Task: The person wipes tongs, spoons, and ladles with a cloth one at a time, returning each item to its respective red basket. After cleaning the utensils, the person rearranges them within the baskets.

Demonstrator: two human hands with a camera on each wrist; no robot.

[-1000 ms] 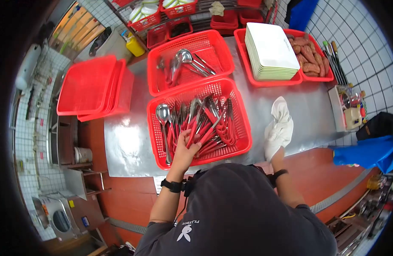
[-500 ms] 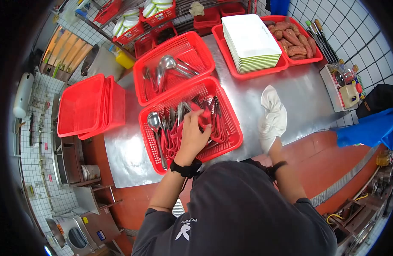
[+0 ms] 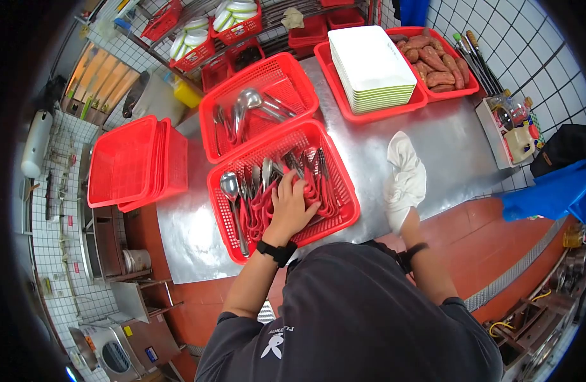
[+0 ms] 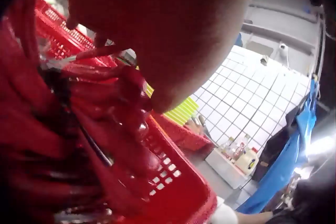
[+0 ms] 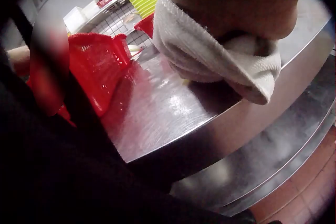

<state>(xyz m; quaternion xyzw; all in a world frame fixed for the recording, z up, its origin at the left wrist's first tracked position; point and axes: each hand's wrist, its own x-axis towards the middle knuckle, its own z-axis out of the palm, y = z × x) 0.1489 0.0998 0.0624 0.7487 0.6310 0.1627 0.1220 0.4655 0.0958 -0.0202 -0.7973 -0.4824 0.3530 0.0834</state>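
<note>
In the head view my left hand lies over the front middle of a red perforated basket, thumb and fingers spread apart over red-handled metal utensils with looped ends. Its fingertips reach in among them, partly hidden. A red handle shows below the fingers in the left wrist view. A large metal spoon leans along the basket's left side. Right of the basket, my right hand grips a white cloth, which covers most of the fingers, at the table's front edge.
Behind stands a second red basket with ladles and other utensils. Stacked red baskets are at the left. White plates and reddish-brown tubers sit in red trays at back right. The steel table carries a condiment box.
My left hand has moved rightward within the basket from a pinched red handle, and its fingers have spread. The right hand keeps hold of the cloth. The head view has turned slightly.
</note>
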